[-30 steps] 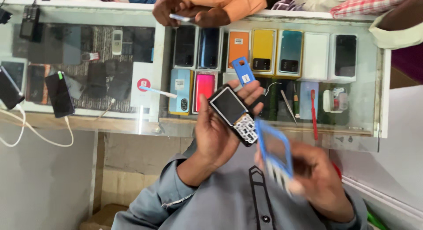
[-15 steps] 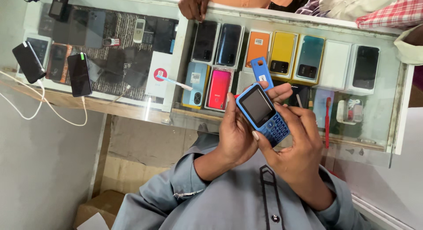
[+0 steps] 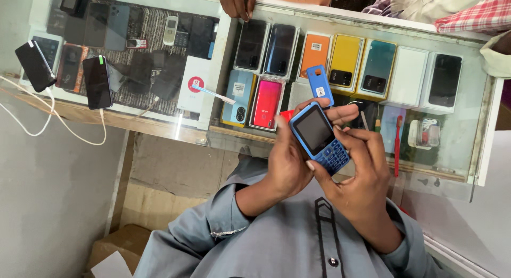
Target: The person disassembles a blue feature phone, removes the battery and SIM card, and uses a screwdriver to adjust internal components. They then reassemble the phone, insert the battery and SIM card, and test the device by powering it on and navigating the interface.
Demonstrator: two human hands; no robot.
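Blue keypad phone with dark screen [image 3: 319, 138], held above glass display counter [image 3: 481, 145].
Cradled in left hand [image 3: 287, 161], fingers curled behind; pinched at keypad end by right hand [image 3: 362, 171].

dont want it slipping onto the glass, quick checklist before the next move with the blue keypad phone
1. Phone held in both hands: ok. The left hand cradles the blue keypad phone and the right hand grips its keypad end.
2. Blue front shell flush all round: cannot tell, fingers hide the edges.
3. Screen lit: not ok, it is dark.
4. Small blue piece out of the way: ok, it lies on the glass counter beyond the hands.
5. Other person's hand clear: ok, it rests at the far edge.
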